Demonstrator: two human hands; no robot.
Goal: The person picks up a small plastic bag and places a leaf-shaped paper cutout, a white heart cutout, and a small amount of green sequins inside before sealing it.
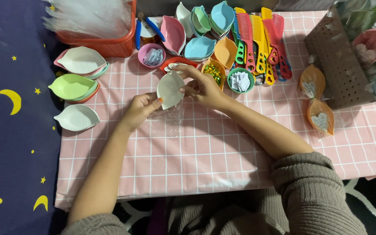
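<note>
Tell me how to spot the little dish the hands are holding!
Look at the pink checked tablecloth and find the two hands meeting near its middle. Between the left hand and the right hand is a white leaf-shaped dish, tipped up on edge. The other white leaf dishes lie flat at the cloth's left edge, untouched.

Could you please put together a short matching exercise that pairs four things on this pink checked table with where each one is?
Things:
1. white leaf-shaped dish
2. combs
3. orange basket
4. wrapped orange dishes

Places:
A. far left corner of the table
B. standing in a row at the far edge, right of the stacked dishes
C. between the left hand and the right hand
D. lying beside the brown perforated box

Pairs: 1-C, 2-B, 3-A, 4-D
</note>
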